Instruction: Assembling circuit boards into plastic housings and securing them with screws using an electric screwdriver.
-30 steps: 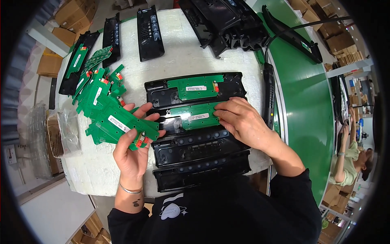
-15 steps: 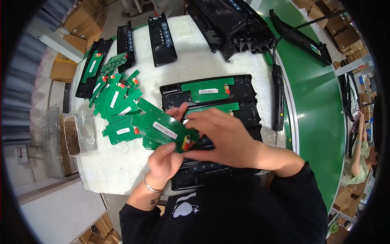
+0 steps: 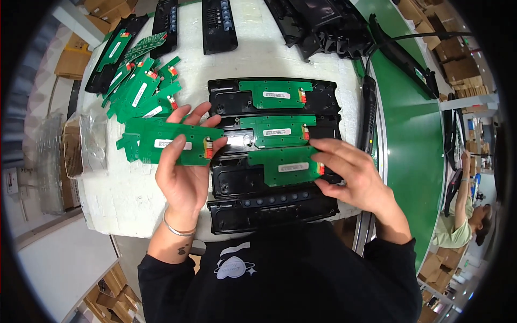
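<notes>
My left hand grips a green circuit board with a white label and a red-and-yellow connector, thumb on top and fingers beneath. In my right hand, thumb and fingers pinch the connector end of another circuit board, which lies over the third black plastic panel in a column. Two panels farther off, the top panel and the second panel, each have a board in them. Nearest me, a black panel shows a row of round bluish buttons and no board.
Loose circuit boards lie heaped at the left of the white padded table. Black panels stand along the far side beside stacked black housings. A corded black electric screwdriver lies at the right edge. Another person works at far right.
My hands have moved apart. The left hand keeps a board near the heap, while the right hand has carried another board over the third panel. The view has shifted slightly.
</notes>
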A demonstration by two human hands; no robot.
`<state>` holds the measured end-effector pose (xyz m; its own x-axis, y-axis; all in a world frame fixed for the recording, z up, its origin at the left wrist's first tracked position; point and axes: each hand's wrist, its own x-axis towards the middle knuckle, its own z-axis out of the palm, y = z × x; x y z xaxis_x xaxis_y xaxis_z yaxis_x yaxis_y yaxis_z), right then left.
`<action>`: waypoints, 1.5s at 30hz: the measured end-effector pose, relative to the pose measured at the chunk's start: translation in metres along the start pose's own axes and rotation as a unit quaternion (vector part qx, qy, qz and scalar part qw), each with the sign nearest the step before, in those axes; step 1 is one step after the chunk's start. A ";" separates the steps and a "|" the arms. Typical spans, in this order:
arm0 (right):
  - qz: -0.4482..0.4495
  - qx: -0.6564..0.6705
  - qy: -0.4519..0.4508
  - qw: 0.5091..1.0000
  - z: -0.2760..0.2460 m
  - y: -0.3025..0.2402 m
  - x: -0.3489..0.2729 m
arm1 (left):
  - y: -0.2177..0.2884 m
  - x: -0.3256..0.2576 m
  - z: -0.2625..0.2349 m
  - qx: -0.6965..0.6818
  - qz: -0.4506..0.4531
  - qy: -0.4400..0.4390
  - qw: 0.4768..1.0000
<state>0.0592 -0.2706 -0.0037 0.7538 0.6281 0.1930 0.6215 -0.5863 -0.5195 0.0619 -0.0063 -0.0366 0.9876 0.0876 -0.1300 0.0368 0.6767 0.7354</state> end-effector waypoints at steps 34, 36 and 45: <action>-0.009 -0.033 -0.007 0.999 0.028 0.007 -0.020 | -0.016 -0.002 -0.001 0.058 -0.015 -0.013 0.998; 0.000 -0.026 0.011 1.000 0.024 0.000 -0.016 | -0.014 -0.005 0.000 0.021 -0.040 -0.064 0.997; -0.031 0.099 0.138 0.985 0.038 -0.050 0.028 | -0.023 -0.037 0.043 0.025 -0.091 -0.177 0.980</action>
<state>0.0411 -0.2042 -0.0043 0.7622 0.4800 0.4344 0.6350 -0.4234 -0.6462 0.0306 -0.0562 -0.0204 0.9547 -0.2960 -0.0306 0.2166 0.6205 0.7537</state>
